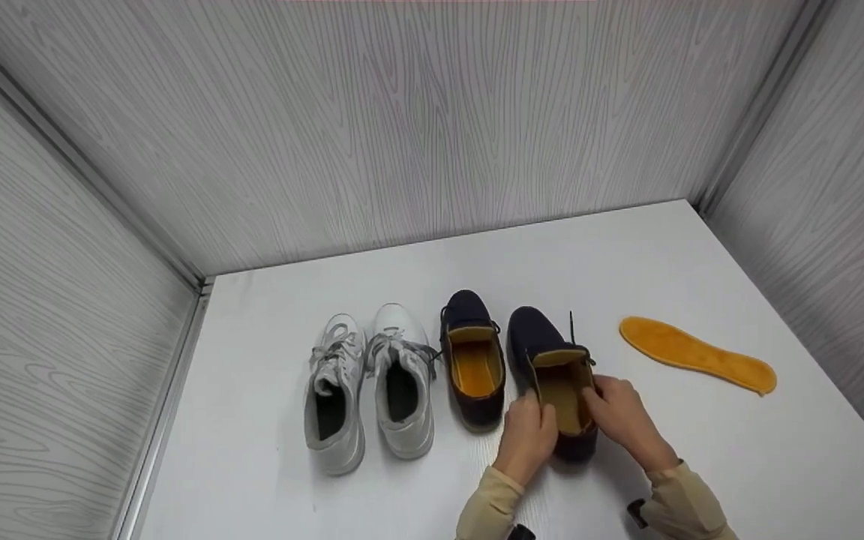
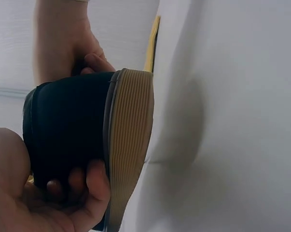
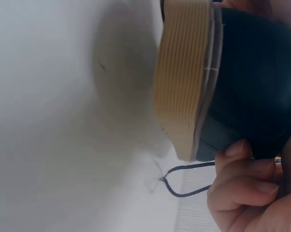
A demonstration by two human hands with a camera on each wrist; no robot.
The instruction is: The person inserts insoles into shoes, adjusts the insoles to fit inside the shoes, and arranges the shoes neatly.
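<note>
A dark navy loafer (image 1: 541,330) with a tan lining is held between both hands in the head view. My left hand (image 1: 528,435) grips its left side wall near the heel, thumb at the opening. On the opposite side, my right hand (image 1: 625,416) pinches the rim, its fingers curled against the outer wall. The left wrist view shows the loafer's ribbed tan sole (image 2: 131,121), with a shadow on the table beside it. A lace loop (image 3: 184,181) hangs out in the right wrist view. To the right lies an orange-yellow insole (image 1: 694,352).
The matching navy loafer (image 1: 466,307), with an orange insole inside, stands just left of the held one. Farther left are two white lace-up sneakers, one (image 1: 338,397) beside the other (image 1: 402,382). Grey wood-grain panels (image 1: 432,127) enclose the white table (image 1: 252,420) at the back and sides.
</note>
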